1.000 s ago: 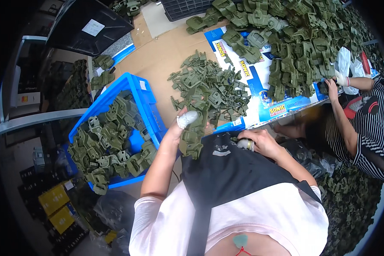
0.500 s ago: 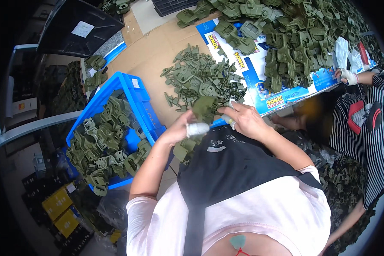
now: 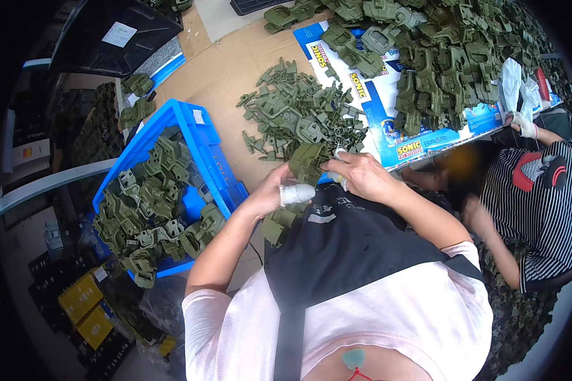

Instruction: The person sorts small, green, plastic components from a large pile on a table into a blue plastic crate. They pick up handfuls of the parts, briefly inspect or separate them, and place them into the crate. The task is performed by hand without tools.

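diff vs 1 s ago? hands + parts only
Both hands came together: the right hand left the table edge and joined the left hand on one olive-green plastic part in front of the loose pile. A second ago the left hand reached into that pile alone. The blue crate of parts and the co-worker stayed put.

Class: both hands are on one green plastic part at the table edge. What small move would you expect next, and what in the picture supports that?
Probably a short swing left to drop the green part into the blue crate. Both the left hand and right hand grip it, and the crate beside the left arm already holds similar pieces.
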Demonstrator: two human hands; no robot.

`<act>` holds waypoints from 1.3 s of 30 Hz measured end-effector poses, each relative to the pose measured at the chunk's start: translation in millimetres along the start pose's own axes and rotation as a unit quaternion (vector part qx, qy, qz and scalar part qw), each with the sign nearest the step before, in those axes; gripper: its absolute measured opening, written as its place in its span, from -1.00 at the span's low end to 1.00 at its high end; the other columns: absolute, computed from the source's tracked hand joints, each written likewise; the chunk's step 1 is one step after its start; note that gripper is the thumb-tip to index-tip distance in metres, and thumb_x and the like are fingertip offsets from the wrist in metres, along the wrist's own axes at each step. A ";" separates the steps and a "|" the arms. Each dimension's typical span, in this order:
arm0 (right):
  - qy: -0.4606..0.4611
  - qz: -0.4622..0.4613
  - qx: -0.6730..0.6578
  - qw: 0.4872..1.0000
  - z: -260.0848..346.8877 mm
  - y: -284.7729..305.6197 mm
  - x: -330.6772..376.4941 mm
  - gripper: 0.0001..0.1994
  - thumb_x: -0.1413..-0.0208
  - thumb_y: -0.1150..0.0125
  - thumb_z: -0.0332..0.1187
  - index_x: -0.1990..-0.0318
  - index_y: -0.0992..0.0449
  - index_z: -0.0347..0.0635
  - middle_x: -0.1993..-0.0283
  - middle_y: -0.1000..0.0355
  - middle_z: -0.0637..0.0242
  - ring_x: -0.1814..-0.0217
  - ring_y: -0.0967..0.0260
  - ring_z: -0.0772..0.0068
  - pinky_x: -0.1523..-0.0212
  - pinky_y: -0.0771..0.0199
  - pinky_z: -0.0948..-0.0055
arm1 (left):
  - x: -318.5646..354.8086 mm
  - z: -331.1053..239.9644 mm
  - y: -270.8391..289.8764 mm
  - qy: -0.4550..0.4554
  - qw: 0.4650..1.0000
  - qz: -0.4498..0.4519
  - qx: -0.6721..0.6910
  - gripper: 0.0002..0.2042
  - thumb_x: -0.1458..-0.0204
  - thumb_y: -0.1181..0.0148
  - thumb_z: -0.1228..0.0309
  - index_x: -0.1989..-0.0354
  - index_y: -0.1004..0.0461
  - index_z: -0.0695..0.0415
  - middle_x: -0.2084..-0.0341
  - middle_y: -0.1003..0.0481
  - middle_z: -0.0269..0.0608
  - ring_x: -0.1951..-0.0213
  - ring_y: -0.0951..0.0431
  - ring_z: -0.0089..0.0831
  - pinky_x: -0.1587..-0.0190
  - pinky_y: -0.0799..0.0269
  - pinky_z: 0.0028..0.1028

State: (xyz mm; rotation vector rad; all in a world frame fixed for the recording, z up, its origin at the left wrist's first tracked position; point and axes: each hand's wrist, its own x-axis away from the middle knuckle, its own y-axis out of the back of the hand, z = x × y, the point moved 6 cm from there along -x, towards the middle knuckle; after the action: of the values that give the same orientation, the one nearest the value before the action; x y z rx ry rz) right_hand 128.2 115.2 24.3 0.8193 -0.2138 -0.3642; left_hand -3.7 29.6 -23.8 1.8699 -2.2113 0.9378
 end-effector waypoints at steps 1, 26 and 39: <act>0.003 -0.007 -0.010 1.000 -1.2 -1.5 -0.8 -0.64 0.22 -0.06 -0.59 0.16 -0.42 -0.15 0.39 -0.36 0.13 0.37 -0.40 0.05 0.39 -0.45 0.21 | -0.9 0.1 0.1 -0.003 1.000 -0.003 -0.011 -0.56 0.06 -0.17 0.52 -0.04 -0.24 0.22 0.26 -0.46 -0.18 0.32 -0.51 -0.48 0.26 -0.45 -0.48; -0.211 -0.166 0.079 0.960 -246.9 -42.7 -23.3 -0.82 0.10 -0.16 -0.37 0.31 -0.36 -0.13 0.33 -0.36 0.01 0.17 -0.32 -0.03 0.12 -0.30 0.17 | -31.8 11.6 38.9 0.020 0.943 -0.156 0.292 -0.52 0.06 -0.12 0.07 0.12 -0.39 0.25 0.27 -0.49 -0.09 0.25 -0.52 -0.31 0.15 -0.46 -0.38; 0.003 0.062 -0.050 0.997 -8.2 2.9 31.8 -0.69 0.19 -0.12 -0.52 0.19 -0.47 -0.06 0.26 -0.40 0.13 0.27 -0.41 0.08 0.26 -0.42 0.21 | -62.5 48.7 -0.9 0.115 0.934 -0.103 0.322 -0.67 0.00 -0.11 0.14 0.20 -0.41 0.13 0.41 -0.49 -0.18 0.40 -0.54 -0.32 0.35 -0.53 -0.34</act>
State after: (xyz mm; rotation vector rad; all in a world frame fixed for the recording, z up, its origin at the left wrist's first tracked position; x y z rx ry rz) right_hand 160.7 109.9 22.5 0.7043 -0.2366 -0.2543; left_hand 27.2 58.7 -90.8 2.0210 -1.6392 1.8883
